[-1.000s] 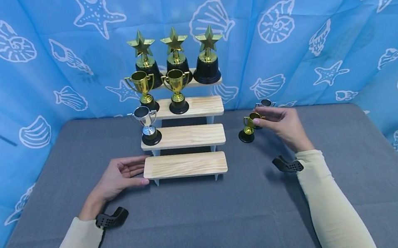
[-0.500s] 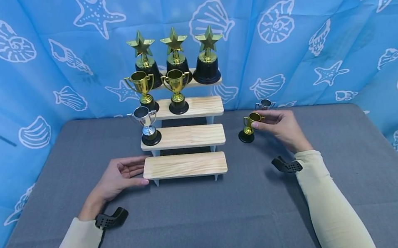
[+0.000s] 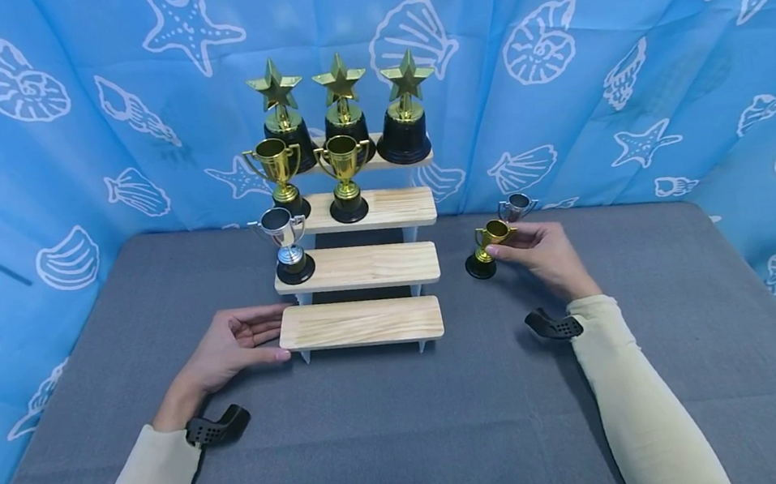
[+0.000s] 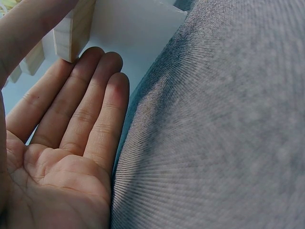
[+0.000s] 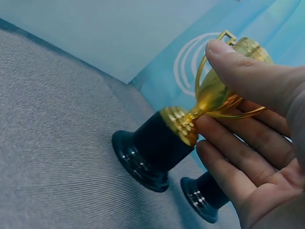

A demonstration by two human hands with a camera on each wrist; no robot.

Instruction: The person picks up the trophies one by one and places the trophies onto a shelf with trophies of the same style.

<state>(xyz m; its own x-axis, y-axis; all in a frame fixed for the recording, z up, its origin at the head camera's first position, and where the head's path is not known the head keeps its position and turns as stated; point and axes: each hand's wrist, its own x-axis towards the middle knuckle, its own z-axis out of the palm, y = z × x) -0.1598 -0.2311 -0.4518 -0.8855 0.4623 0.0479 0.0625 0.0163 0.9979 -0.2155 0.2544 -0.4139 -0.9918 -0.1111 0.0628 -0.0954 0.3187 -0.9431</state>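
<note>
In the head view my left hand [image 3: 236, 345] is at the left end of the lowest step of a wooden stepped stand [image 3: 362, 323]. Its fingers [image 4: 83, 105] lie straight, with tips against the end of the pale board [image 4: 74, 33]. The right hand [image 3: 540, 255] has thumb and fingers on either side of a small gold trophy cup [image 3: 493, 233], which stands upright on its black base on the table. The right wrist view has the thumb across the gold cup [image 5: 214, 90], fingers on its far side. Behind it is a silver trophy cup [image 3: 517, 204], partly hidden by the hand.
Three gold star trophies [image 3: 343, 109] stand on the top step. Two gold cups [image 3: 343, 158] occupy the step below, and one silver cup [image 3: 282, 235] sits at the left of the third. A grey cloth [image 3: 399, 437] covers the table; a blue shell-print curtain [image 3: 563, 121] hangs behind.
The right hand has shifted slightly left and lower, closing in around the gold cup, so more of the silver cup shows. The cup has stayed in place, and the left hand is still.
</note>
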